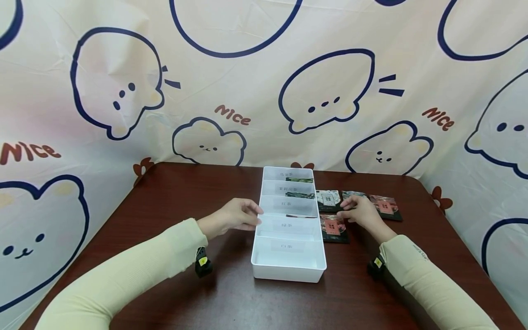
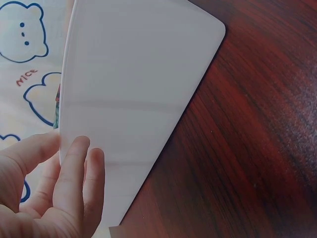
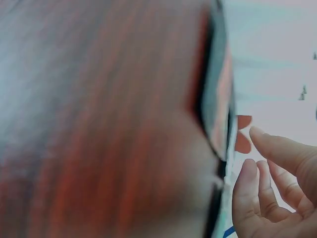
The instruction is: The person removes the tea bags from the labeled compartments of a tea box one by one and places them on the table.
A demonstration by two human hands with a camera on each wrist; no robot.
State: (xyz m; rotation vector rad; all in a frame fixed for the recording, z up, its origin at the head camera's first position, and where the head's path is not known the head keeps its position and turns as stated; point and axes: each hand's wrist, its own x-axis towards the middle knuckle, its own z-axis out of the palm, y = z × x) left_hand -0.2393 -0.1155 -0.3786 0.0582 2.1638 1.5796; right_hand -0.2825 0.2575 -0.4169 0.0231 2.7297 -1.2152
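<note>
A long white box [image 1: 288, 275] with several labelled compartments stands on the table. Thin packets stand in its three far compartments: a green packet [image 1: 299, 180], another green packet [image 1: 300, 195] and a packet edge [image 1: 302, 216]. My left hand [image 1: 237, 214] touches the box's left wall near the rim; in the left wrist view its fingers [image 2: 74, 173] lie against the outer side. My right hand [image 1: 360, 211] is over the packets right of the box, with nothing between thumb and fingers in the right wrist view. A red packet [image 1: 333, 228] lies beside the box, below a pale-green packet [image 1: 328, 200].
Farther right lies another red packet [image 1: 385, 206]; a further packet [image 1: 354, 194] is partly hidden by the right hand. The dark brown table [image 1: 198, 183] meets a cartoon-printed cloth [image 1: 264, 82] at the back and sides.
</note>
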